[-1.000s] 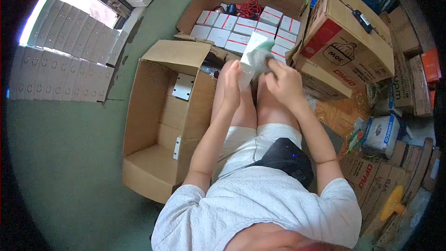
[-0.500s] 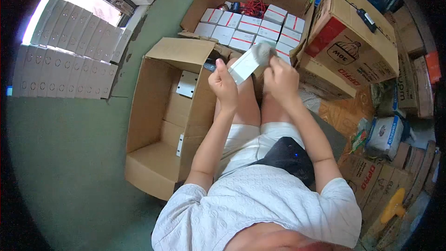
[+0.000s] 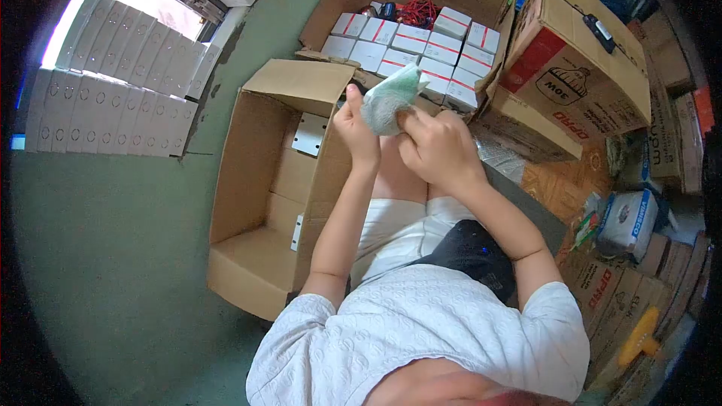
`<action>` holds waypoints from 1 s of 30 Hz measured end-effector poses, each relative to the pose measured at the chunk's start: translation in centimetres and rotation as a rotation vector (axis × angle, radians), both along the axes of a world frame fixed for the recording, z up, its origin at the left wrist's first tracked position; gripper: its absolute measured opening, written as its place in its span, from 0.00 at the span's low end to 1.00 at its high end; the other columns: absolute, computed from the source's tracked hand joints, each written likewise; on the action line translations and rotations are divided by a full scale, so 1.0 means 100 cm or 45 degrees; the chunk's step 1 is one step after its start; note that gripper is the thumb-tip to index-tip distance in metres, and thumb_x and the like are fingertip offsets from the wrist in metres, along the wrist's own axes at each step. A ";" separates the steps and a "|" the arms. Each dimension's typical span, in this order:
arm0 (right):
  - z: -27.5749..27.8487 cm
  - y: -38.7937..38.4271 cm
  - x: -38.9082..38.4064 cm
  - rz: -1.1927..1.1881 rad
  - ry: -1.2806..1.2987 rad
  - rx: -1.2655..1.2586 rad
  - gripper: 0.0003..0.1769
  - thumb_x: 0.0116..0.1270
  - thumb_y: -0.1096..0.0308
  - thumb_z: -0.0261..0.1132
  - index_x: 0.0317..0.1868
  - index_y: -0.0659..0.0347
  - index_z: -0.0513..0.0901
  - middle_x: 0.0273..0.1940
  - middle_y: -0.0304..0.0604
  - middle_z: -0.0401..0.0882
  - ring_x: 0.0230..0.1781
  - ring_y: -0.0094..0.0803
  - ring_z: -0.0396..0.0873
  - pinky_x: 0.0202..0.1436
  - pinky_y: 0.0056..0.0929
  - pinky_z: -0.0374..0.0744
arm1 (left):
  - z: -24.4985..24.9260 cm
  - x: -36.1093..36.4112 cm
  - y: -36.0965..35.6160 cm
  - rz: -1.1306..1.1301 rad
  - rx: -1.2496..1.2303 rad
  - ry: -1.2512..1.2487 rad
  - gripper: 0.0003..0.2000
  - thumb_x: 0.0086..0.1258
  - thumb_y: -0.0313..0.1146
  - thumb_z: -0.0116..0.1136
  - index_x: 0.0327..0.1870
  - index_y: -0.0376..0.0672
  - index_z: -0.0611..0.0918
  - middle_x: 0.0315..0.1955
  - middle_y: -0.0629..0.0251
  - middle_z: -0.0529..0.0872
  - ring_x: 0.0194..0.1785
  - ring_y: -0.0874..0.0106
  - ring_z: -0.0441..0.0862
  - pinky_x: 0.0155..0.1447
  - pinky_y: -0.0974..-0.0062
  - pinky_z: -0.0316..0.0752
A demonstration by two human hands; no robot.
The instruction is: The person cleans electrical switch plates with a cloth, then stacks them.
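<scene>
My left hand [image 3: 356, 134] is closed, thumb up, around the near end of a slim white box, which the cloth now hides almost wholly. A grey-green cloth [image 3: 389, 110] lies over that box, bunched between the two hands. My right hand [image 3: 445, 146] pinches the cloth from the right side, its fingers bent. Both hands are above my lap, just right of an open cardboard box [image 3: 252, 271] holding a few white pieces [image 3: 308, 134].
Ahead, a large carton [image 3: 320, 26] holds several small white boxes [image 3: 411, 39] with red stripes and a red cord bundle [image 3: 418, 13]. An OPPO-like printed carton [image 3: 571, 68] stands right. White boxes [image 3: 113, 113] are stacked at left. More cartons [image 3: 609, 293] lie at right.
The cloth has moved left and toward me along the white box, from its far end to near my left hand, and now covers it. My right hand has moved left with the cloth.
</scene>
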State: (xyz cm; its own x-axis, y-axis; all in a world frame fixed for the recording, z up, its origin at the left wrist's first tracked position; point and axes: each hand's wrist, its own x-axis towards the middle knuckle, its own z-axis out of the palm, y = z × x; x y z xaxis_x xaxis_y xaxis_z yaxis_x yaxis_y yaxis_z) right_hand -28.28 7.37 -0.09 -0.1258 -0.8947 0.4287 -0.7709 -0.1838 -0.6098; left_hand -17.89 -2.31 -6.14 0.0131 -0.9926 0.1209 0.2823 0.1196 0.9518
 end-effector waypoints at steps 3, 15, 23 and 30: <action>-0.046 -0.020 -0.029 -0.217 -0.003 -0.043 0.10 0.58 0.68 0.56 0.37 0.63 0.79 0.34 0.56 0.80 0.31 0.57 0.78 0.41 0.53 0.77 | -0.008 0.000 0.000 -0.091 0.005 -0.149 0.24 0.81 0.46 0.47 0.19 0.45 0.76 0.16 0.79 0.71 0.23 0.86 0.67 0.28 0.83 0.61; -0.041 0.003 -0.035 -0.108 0.297 -0.060 0.08 0.52 0.69 0.63 0.34 0.59 0.81 0.38 0.52 0.81 0.30 0.51 0.80 0.35 0.44 0.80 | -0.012 -0.036 -0.004 -0.092 -0.090 -0.238 0.28 0.80 0.46 0.49 0.16 0.37 0.69 0.14 0.77 0.64 0.22 0.84 0.57 0.24 0.74 0.52; -0.044 -0.003 -0.064 -0.496 -0.273 -0.121 0.20 0.66 0.65 0.56 0.55 0.67 0.79 0.37 0.64 0.80 0.33 0.59 0.80 0.41 0.50 0.77 | 0.014 -0.045 0.010 -0.264 -0.022 -0.071 0.28 0.82 0.48 0.44 0.15 0.44 0.71 0.15 0.79 0.67 0.21 0.86 0.59 0.25 0.80 0.51; -0.035 -0.001 -0.093 -0.461 -1.289 0.124 0.19 0.70 0.68 0.54 0.57 0.68 0.79 0.48 0.39 0.83 0.43 0.25 0.77 0.51 0.27 0.74 | 0.032 -0.036 0.018 -0.800 -0.006 -0.214 0.23 0.81 0.53 0.43 0.45 0.39 0.79 0.36 0.71 0.80 0.39 0.83 0.73 0.42 0.82 0.69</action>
